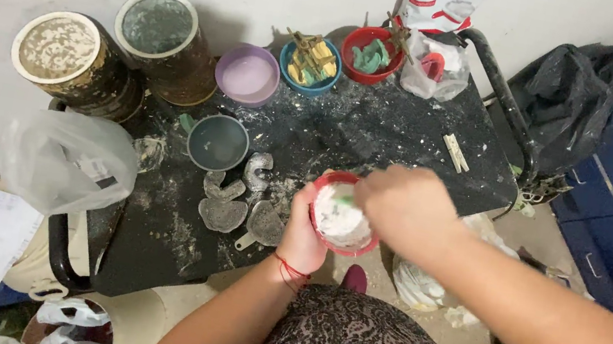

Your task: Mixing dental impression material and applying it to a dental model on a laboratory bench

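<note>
A red bowl point(343, 218) of thick white paste sat just off the near edge of the black worktable point(378, 138), right of centre in my head view, and everything I watched turned on how the two hands met it. The left hand point(303, 234) cupped the bowl from its left and near side, fingers wrapped closed around the wall, a red thread bracelet point(292, 269) at the wrist. The right hand point(405, 205) came over the bowl from the right, directly above its right rim, fingers curled tight on a slim green tool point(344, 200) whose tip lay in the paste; its long axis ran roughly left to right, pointing from that hand toward the bowl's centre, though I could not make out the handle. Both hands touched or overlapped the bowl, the right one nearer the paste. Just left of the bowl on the table lay grey metal trays point(235, 202) dusted with powder, and beyond them a dark green cup point(218, 142). Farther back stood a lilac bowl point(247, 75), a blue bowl point(309, 65), another red bowl of green pieces point(372, 54) and two crusted tins point(107, 51) at far left.
</note>
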